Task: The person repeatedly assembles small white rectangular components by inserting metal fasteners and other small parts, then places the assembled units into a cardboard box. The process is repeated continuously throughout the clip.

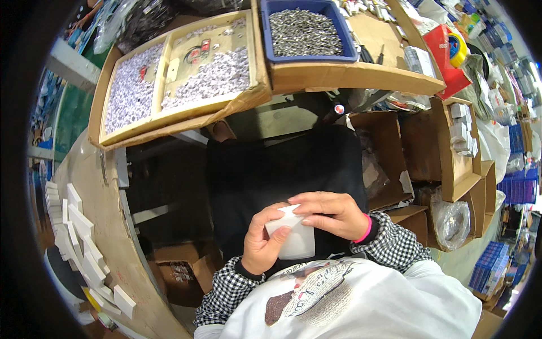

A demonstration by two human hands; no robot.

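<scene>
So, the left hand [263, 240] is gripping a white box [298, 244] by its left side, thumb across the front, while the right hand [334, 214] is pinching its top right, fingers curled in close. The box is sitting over the lap [276, 175], near the shirt [367, 299]. Up ahead, a blue bin [310, 59] is holding metal bits [305, 33].

Dark cursive lettering [323, 288] runs across the front of the white shirt [372, 294], with a short line of small dark letters [300, 272] near its upper edge. Red print [201, 50] beside a dark curved mark stands on the floor of the wooden tray's [164, 68] right compartment; a bit of red [143, 72] shows among the pale pieces in the left one.
</scene>
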